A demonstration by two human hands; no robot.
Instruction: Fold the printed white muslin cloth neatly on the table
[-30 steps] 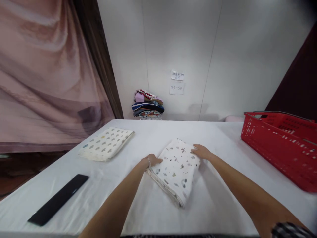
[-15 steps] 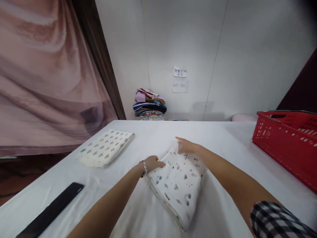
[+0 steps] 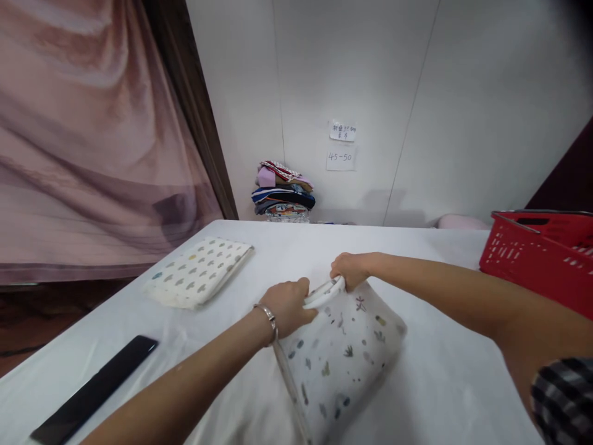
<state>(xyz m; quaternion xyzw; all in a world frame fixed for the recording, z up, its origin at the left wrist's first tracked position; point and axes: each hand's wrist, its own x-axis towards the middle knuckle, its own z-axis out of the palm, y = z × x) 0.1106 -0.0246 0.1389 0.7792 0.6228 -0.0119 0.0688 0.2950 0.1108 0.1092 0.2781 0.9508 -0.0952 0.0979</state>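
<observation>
Fingers of the left hand are closed around the far left corner of a white printed cloth, the thumb on its near face. Those of the right hand curl tightly over the same far edge, a little to the right, and folded layers show in the short stretch between the two hands. A pale wall fills the far side, two panel seams running down it. Before it spreads the white-covered worktop, and a pink curtain with a dark brown border hangs along the left. On the right sits a red basket, cut off by the picture edge; the right forearm, with its checked sleeve, passes in front of its lower edge. The printed cloth lies at the near middle of the worktop, tilted, its near end running out of view. Farther left rests a second folded cloth with grey cloud-like shapes, well apart from the hands. Beyond the far edge rises a stack of folded fabrics. Near left lies a flat black object, the left forearm between it and the printed cloth. Two handwritten papers are on the wall, the lower reading "45-50". Smallest is a bracelet on the left wrist.
</observation>
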